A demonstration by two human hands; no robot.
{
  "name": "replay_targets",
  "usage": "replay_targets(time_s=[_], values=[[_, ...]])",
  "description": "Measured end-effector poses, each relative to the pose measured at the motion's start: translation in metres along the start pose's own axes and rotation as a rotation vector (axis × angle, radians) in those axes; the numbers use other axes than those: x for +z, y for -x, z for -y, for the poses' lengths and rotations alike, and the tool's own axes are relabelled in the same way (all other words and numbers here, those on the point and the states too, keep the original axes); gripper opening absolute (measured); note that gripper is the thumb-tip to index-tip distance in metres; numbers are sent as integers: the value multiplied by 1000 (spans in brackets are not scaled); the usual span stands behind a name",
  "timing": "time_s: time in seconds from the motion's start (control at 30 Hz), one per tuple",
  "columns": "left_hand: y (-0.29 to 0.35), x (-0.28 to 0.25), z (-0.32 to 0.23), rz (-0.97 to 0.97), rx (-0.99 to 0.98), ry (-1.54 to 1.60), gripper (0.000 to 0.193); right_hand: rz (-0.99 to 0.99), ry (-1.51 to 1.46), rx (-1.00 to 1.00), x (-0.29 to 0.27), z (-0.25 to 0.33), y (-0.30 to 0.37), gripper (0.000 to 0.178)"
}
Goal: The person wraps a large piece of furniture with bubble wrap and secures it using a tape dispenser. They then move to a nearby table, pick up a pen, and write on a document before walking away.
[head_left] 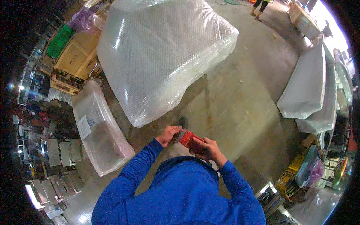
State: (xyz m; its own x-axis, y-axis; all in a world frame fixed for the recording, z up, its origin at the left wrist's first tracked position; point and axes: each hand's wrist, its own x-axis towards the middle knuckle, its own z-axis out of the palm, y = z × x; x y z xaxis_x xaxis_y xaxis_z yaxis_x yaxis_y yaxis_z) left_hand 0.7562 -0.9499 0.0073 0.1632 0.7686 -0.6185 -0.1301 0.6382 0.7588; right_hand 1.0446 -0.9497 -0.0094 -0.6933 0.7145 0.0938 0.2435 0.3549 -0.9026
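1. Far left, a green crate (60, 40) stands against a wooden crate (77, 56); what either holds cannot be made out.
2. Purple plastic film (80, 19) lies bunched just beyond them.
3. Nearer the person, a long package (108, 144) is sealed in clear wrap, with a white sheet (84, 127) on its upper face; its contents are blurred by the film.
4. A large bundle (161, 60), angular and fully sheathed in bubble wrap, fills the upper middle; the thing inside is hidden.
5. The left hand (168, 135) has its fingers drawn close together at the grey end of the red object; whether they pinch it, I cannot tell.
6. The red object (190, 139) is between the two hands, in front of the person's chest.
7. The right hand (210, 150) is wrapped around the red object's other end, holding it.
8. Far right, wrapped bundles (305, 86) lean together, above a yellow crate (290, 172) whose contents are too unclear to name.
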Motion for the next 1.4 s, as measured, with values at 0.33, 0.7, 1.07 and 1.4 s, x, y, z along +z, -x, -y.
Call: replay_targets(time_s=[0.33, 0.7, 1.07, 1.4], values=[[-26, -30, -93, -777, 780, -1084, 6, -248, 455, -299, -15, -55, -93, 81], [-74, -59, -116, -832, 1292, -1563, 54, -245, 500, -306, -10, -119, -208, 79], [-143, -76, -53, -554, 582, -2826, 91, -245, 656, -229, -21, -167, -202, 88], [-194, -66, -31, -544, 344, -3072, 67, -98, 824, 56, -17, -164, -193, 85]])
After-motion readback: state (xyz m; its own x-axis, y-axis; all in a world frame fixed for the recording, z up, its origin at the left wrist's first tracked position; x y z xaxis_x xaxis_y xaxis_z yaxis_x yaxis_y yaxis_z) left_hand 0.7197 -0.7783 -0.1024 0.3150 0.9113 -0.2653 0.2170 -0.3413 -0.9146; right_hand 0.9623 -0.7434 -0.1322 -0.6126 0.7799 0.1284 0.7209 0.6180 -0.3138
